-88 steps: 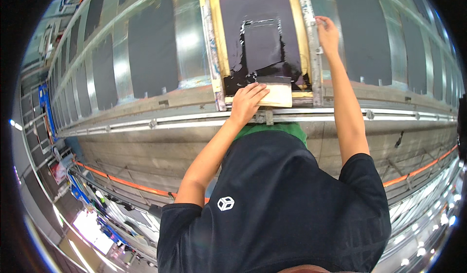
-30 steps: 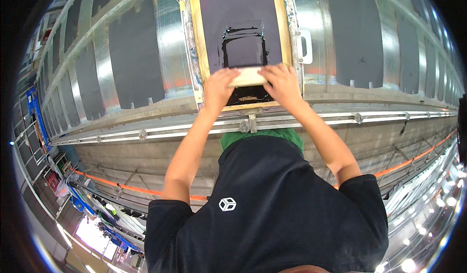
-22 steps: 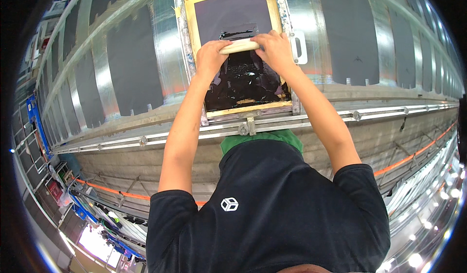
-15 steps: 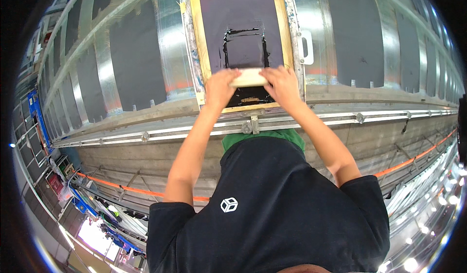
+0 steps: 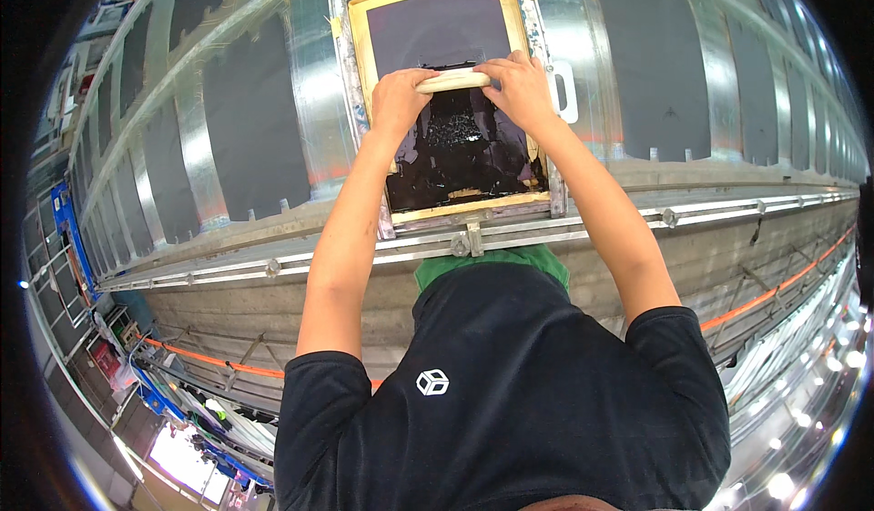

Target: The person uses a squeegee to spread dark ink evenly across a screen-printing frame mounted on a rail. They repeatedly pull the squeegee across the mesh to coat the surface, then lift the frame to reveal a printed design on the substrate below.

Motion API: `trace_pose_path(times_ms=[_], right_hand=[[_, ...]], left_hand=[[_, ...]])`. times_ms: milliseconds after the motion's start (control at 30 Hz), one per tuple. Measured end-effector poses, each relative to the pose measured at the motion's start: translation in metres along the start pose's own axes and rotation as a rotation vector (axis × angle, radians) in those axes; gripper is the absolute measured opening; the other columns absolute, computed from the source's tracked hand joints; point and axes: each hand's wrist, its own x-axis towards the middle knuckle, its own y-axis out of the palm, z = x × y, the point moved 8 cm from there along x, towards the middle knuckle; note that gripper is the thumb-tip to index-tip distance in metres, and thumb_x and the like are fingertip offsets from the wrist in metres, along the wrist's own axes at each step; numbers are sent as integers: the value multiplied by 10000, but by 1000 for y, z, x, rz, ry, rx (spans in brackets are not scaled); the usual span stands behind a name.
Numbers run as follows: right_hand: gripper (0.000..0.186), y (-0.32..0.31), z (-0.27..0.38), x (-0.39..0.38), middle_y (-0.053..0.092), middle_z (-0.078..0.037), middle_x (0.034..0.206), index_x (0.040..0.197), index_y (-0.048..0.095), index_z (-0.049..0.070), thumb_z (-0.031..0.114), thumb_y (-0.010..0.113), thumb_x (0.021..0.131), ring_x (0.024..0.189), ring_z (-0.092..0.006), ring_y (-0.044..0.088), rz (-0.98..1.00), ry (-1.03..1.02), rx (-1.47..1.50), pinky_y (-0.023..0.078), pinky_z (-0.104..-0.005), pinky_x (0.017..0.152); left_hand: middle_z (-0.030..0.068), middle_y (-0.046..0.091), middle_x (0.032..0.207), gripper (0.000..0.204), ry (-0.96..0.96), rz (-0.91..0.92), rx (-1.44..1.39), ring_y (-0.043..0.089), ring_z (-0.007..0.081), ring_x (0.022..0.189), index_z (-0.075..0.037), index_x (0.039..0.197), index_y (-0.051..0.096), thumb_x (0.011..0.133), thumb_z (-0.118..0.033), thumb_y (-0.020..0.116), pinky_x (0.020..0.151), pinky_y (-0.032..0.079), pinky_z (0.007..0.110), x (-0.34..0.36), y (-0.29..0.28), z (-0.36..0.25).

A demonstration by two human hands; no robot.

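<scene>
Since half a second ago I see both hands and the wooden scraper pushed up the screen, away from the body, leaving wet black ink spread below them. The long metal worktop point(image 5: 228, 238) runs across the view, with dark cloth panels point(image 5: 250, 129) laid flat side by side along it. The printing frame point(image 5: 446, 101) sits clamped against the near rail, probably so it cannot shift while being pressed. Its mesh screen point(image 5: 437, 29) is dry and grey above the scraper and glossy with black ink point(image 5: 460, 151) below. The scraper point(image 5: 453, 80) lies crosswise about mid-screen. My left hand point(image 5: 399, 101) has its grip clenched on the scraper's left end, and my right hand point(image 5: 519, 88) is clenched on the right end, I judge to keep the pressure even across the blade.
</scene>
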Motion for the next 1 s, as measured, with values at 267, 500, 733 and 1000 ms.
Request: trace_pose_path(times_ms=[267, 500, 733, 1000], right_hand=[[420, 12, 43, -110, 723, -4, 1186, 1145, 747, 131, 140, 796, 727, 1008, -253, 599, 115, 11, 96, 469, -415, 874], [530, 5, -17, -126, 699, -101, 1209, 1252, 719, 100, 276, 890, 782, 1076, -250, 642, 223, 318, 614, 508, -396, 977], [299, 14, -160, -56, 679, -132, 895, 1181, 733, 117, 320, 692, 966, 786, -226, 595, -284, 649, 550, 485, -370, 740], [213, -18, -148, -36, 622, -81, 707, 1120, 761, 153, 283, 645, 997, 648, -159, 535, -476, 582, 403, 453, -350, 653]], left_hand=[[69, 756, 1161, 401, -15, 79, -39, 722, 280, 1045, -139, 1104, 785, 728, -7, 744, 912, 580, 401, -123, 27, -21], [53, 761, 1172, 460, -38, 96, -81, 704, 255, 1126, -133, 1129, 779, 692, 10, 751, 970, 547, 384, -178, 17, -38], [4, 737, 1237, 426, 151, -98, 110, 664, 228, 1157, -149, 1165, 758, 752, -53, 717, 908, 507, 377, -172, 39, -69], [-17, 707, 1302, 557, 151, -52, -36, 632, 202, 1227, -180, 1244, 720, 715, -8, 702, 909, 492, 373, -227, 20, -55]])
